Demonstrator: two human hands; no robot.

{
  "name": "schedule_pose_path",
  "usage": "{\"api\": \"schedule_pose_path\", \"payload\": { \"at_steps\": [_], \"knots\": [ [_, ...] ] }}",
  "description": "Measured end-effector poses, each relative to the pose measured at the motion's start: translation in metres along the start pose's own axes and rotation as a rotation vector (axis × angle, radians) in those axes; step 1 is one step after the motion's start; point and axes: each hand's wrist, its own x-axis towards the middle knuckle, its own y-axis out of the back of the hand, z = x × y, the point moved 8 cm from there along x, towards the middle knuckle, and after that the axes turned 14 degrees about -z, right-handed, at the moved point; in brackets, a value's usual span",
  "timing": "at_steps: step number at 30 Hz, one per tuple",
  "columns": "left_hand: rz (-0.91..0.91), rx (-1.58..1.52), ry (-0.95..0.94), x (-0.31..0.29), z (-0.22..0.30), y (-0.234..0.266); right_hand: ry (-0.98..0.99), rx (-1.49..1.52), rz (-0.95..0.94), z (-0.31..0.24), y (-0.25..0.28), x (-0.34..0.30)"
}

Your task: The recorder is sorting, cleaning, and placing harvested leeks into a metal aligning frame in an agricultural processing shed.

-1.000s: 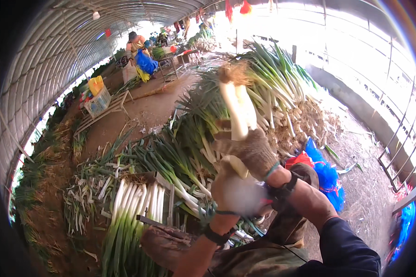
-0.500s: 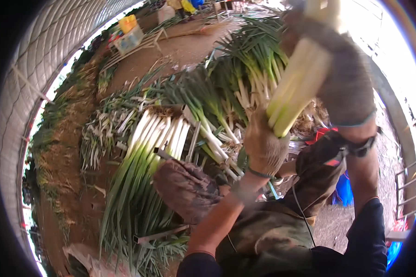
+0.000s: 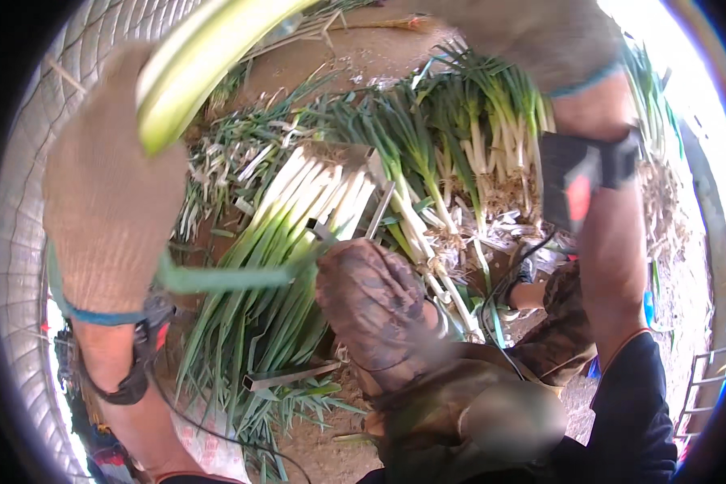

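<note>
Leek (image 3: 206, 68): in left hand (image 3: 109, 185), count unclear | gloves (image 3: 109, 266): two | right hand (image 3: 532, 40): blurred

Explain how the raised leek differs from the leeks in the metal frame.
The raised leek is up at the left hand; the framed leeks lie lower, side by side in the metal frame. The raised leek shows no long leaves; the framed leeks have long green ones. Both show pale and green parts.
</note>
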Motion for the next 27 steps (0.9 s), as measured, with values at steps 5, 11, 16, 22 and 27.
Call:
{"api": "schedule_pose_path", "payload": {
  "at_steps": [5, 11, 16, 22, 27],
  "knots": [
    [-0.524, 0.303, 0.153, -0.06, -0.1, -0.058, -0.258, -0.871, 0.128, -0.033, 0.204, 0.014],
    [-0.91, 0.216, 0.348, -0.104, -0.12, -0.247, -0.31, -0.897, 0.818, -0.12, 0.39, -0.104],
    [-1.224, 0.281, 0.355, -0.262, -0.091, -0.438, -0.549, -1.182, 1.209, -0.109, 0.487, -0.244],
    [-1.274, 0.221, 0.293, -0.219, -0.063, -0.468, -0.698, -2.272, 0.902, -0.128, 0.485, -0.236],
    [-1.4, 0.089, 0.279, -0.219, -0.066, -0.455, -1.22, -2.373, 0.763, -0.073, 0.543, -0.199]
  ]
}}
